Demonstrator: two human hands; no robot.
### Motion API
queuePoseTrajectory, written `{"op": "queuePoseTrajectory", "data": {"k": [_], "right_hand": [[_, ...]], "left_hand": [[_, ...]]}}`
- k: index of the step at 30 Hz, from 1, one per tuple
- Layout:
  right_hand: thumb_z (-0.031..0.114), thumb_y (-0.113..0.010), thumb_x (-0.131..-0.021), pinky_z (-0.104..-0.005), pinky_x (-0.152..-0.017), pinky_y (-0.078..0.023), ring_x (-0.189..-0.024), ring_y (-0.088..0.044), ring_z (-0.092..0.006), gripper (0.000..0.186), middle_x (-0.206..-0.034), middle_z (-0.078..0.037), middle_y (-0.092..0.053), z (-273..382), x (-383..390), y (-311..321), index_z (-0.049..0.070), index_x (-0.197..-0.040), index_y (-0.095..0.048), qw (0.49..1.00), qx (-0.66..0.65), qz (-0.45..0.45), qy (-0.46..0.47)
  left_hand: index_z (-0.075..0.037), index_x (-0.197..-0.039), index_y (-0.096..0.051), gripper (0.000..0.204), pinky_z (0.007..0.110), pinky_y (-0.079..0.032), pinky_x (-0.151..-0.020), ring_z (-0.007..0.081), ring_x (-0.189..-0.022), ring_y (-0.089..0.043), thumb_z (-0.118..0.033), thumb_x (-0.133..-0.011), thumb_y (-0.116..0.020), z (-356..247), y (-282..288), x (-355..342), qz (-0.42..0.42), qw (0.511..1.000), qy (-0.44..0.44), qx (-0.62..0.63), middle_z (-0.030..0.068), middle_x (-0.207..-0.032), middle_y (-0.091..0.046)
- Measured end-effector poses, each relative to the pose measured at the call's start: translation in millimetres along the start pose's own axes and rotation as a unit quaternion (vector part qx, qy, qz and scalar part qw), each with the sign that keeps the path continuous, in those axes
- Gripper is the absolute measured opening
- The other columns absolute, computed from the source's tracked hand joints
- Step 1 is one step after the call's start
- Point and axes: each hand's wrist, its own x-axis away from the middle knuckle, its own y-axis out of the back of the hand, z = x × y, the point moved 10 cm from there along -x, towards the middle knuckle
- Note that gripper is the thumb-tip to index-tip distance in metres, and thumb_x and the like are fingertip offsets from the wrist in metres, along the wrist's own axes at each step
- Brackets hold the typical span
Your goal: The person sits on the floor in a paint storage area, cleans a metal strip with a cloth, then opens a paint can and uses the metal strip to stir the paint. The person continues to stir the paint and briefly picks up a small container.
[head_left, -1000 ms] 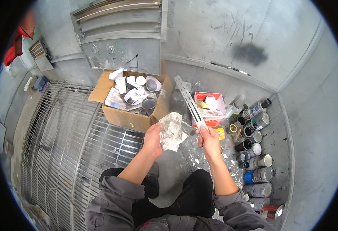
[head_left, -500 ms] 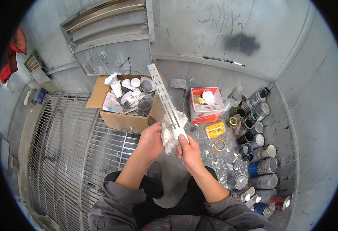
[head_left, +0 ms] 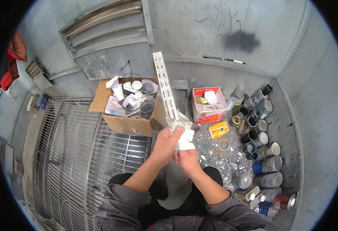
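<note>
I hold a long white slotted strip (head_left: 163, 82) upright, leaning left at its top. My left hand (head_left: 165, 144) is closed on a crumpled white paper wipe (head_left: 185, 141) wrapped around the strip's lower part. Just below and to the right, my right hand (head_left: 187, 161) grips the lower end of the strip, which is hidden by the wipe. Beyond my hands stand a cardboard box (head_left: 126, 124) full of used cups and paper, and a red-and-white carton (head_left: 209, 115) with paper in it.
Metal grating (head_left: 61, 154) lies at the left. At the right, several paint cans (head_left: 271, 164) line the wall. A yellow package (head_left: 218, 129) and a tape roll (head_left: 223, 144) lie on the paint-spattered floor. Red cloth (head_left: 13, 57) hangs at upper left.
The strip and wipe, apart a second ago, came together half a second ago. Now my left hand has wrapped the wipe around the strip's lower part, covering where my right hand grips.
</note>
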Motion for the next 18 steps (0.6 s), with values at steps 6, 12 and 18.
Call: {"op": "queuePoseTrajectory", "data": {"k": [6,12,18], "right_hand": [[0.027,-0.046,-0.111,-0.0260,-0.049,-0.037,-0.051,-0.047,-0.0092,0.034,-0.061,0.000,-0.051,-2,25,-4,0.005,-0.088,-0.058,0.998,0.051,0.043,-0.018],[0.027,-0.047,-0.111,-0.0265,-0.050,-0.039,-0.050,-0.046,-0.0107,0.034,-0.061,-0.001,-0.050,-5,41,10,0.006,-0.085,-0.056,0.997,0.029,0.036,-0.058],[0.027,-0.046,-0.110,-0.0263,-0.049,-0.037,-0.050,-0.046,-0.0088,0.033,-0.060,0.000,-0.050,3,34,5,0.005,-0.088,-0.058,0.997,0.035,0.054,-0.035]], "left_hand": [[0.000,-0.118,-0.064,0.037,0.030,-0.060,-0.068,0.0163,-0.082,-0.072,-0.033,-0.111,-0.049,-14,16,-13,-0.099,0.993,-0.043,0.041,0.0126,-0.099,-0.076],[0.003,-0.116,-0.066,0.034,0.030,-0.057,-0.080,0.0156,-0.088,-0.071,-0.027,-0.109,-0.054,-5,-4,-7,-0.060,0.996,-0.058,0.007,0.0099,-0.099,-0.075],[0.001,-0.116,-0.067,0.032,0.030,-0.058,-0.076,0.0154,-0.084,-0.071,-0.028,-0.109,-0.055,-9,0,-6,-0.067,0.995,-0.070,-0.015,0.0096,-0.099,-0.075]]}}
